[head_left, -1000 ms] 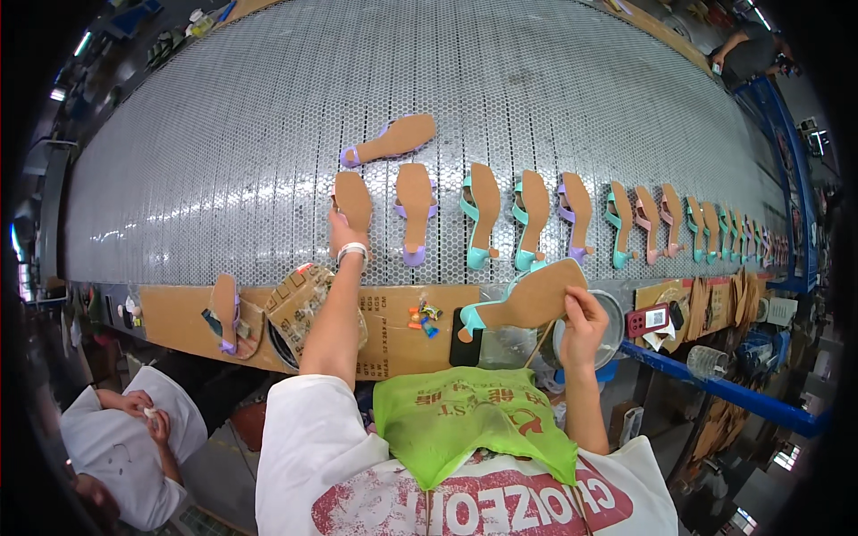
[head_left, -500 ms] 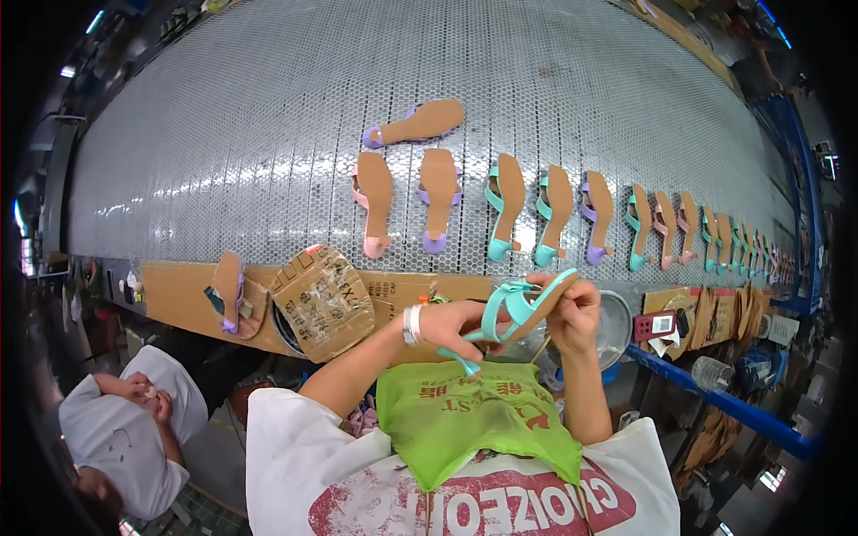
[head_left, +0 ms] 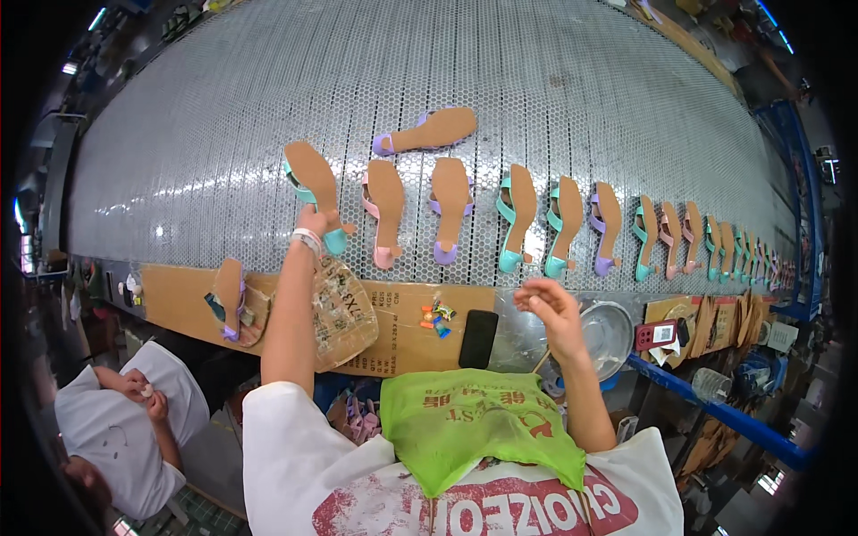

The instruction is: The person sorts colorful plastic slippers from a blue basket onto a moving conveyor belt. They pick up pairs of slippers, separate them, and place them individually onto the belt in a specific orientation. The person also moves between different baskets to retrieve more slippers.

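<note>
My left hand (head_left: 310,220) grips a mint-green heeled sandal (head_left: 315,171) near its heel, sole up, at the left end of a row on the metal mesh conveyor (head_left: 223,107). Beside it lies a pink sandal (head_left: 386,201), then a lilac one (head_left: 451,201). Another lilac sandal (head_left: 438,130) rests crosswise beyond them. My right hand (head_left: 552,313) hovers over the near edge, empty, with its fingers loosely bent and apart. A clear round basin (head_left: 608,339) is close to it.
Several more sandals run off to the right. On the cardboard (head_left: 402,308) along the near edge lie a black phone (head_left: 479,339), small colourful wrapped pieces (head_left: 438,317) and a lilac sandal (head_left: 231,299). A blue rail (head_left: 724,402) stands at right. Another person (head_left: 125,429) sits at lower left.
The mint sandal went from between both hands at my chest to the far left of the row, carried by my left hand. My right hand let go of it.
</note>
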Motion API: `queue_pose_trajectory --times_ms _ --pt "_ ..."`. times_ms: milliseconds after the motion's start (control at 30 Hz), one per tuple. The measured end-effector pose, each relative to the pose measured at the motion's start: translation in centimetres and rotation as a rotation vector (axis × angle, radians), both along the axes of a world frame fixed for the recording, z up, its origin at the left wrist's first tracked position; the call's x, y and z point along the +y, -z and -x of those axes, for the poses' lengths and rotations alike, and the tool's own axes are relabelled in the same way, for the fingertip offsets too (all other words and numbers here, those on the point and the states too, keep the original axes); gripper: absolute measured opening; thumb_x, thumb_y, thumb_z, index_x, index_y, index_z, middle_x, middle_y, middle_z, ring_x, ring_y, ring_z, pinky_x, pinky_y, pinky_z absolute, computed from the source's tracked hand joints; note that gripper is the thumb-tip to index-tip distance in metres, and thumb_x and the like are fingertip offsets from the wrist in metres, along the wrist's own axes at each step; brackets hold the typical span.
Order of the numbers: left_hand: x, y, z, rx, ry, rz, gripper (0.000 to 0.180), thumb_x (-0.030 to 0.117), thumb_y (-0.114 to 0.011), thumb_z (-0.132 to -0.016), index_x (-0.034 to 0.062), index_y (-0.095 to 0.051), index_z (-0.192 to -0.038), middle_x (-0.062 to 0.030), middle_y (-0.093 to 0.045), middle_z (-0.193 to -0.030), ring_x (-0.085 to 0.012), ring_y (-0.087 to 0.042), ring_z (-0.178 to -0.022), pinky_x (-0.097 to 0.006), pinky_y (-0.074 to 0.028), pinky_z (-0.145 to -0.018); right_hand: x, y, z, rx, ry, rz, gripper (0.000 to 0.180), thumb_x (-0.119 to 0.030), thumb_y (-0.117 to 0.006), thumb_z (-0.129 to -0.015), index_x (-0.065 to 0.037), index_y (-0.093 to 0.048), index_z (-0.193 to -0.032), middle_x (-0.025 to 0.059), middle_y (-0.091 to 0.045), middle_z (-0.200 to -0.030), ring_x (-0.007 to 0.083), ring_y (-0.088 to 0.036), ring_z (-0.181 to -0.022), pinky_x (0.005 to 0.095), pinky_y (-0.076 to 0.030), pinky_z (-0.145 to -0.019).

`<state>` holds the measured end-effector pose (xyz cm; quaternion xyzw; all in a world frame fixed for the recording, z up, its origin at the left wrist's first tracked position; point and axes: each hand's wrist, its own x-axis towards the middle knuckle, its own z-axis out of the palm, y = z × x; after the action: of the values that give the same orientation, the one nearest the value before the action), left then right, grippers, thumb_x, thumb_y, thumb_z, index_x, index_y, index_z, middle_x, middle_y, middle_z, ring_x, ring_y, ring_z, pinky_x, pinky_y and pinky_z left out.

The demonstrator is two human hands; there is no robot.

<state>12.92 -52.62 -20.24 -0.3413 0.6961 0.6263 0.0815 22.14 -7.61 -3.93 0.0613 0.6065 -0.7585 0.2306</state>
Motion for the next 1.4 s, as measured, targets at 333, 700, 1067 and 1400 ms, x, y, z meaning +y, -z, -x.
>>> queue_pose_trajectory --times_ms 333,700,1067,1400 --pt "-2.8 8.5 2.4 -0.155 0.011 0.154 0.03 0.0 -0.061 -0.071 -0.0032 -0.056 -0.1 -0.0157 -0.063 -0.091 -0.0254 -0.064 -0.073 -0.037 -0.052 -0.063 -3.4 5.4 0.4 -0.013 -0.056 -0.15 0.041 -0.013 -0.061 -0.083 -0.001 -0.045 -0.118 0.0131 -0.055 -0.109 0.0168 -0.057 -0.092 0.029 -0.046 -0.079" --pt "-0.5 1.9 2.5 -0.404 -0.014 0.245 0.038 0.003 -0.059 -0.066 -0.0052 -0.056 -0.103 -0.0207 -0.059 -0.1 -0.0339 -0.058 -0.091 -0.042 -0.045 -0.077 -17.6 15.8 1.9 -0.821 -0.105 0.101 0.051 -0.032 -0.061 -0.083 -0.006 -0.032 -0.116 0.0182 -0.051 -0.104 0.0238 -0.06 -0.082 0.0328 -0.052 -0.065" --pt "-1.9 3.7 0.2 -0.355 0.172 0.341 0.039 0.013 -0.064 -0.064 -0.009 -0.057 -0.095 -0.0219 -0.061 -0.096 -0.0316 -0.059 -0.089 -0.038 -0.045 -0.078 -25.4 18.3 4.0 -0.576 0.302 0.295 0.023 -0.03 -0.042 -0.094 -0.009 -0.033 -0.1 0.0176 -0.057 -0.104 0.0213 -0.06 -0.078 0.032 -0.05 -0.066" --pt "4.6 -1.2 6.8 0.567 0.244 0.985 0.055 0.012 -0.064 -0.065 0.0045 -0.045 -0.117 -0.0194 -0.046 -0.115 -0.0377 -0.044 -0.109 -0.044 -0.04 -0.089 -22.8 18.8 4.5 -0.55 0.039 -0.005 0.031 -0.032 -0.053 -0.088 -0.009 -0.045 -0.107 0.0048 -0.057 -0.088 0.0102 -0.054 -0.065 0.0219 -0.044 -0.052"
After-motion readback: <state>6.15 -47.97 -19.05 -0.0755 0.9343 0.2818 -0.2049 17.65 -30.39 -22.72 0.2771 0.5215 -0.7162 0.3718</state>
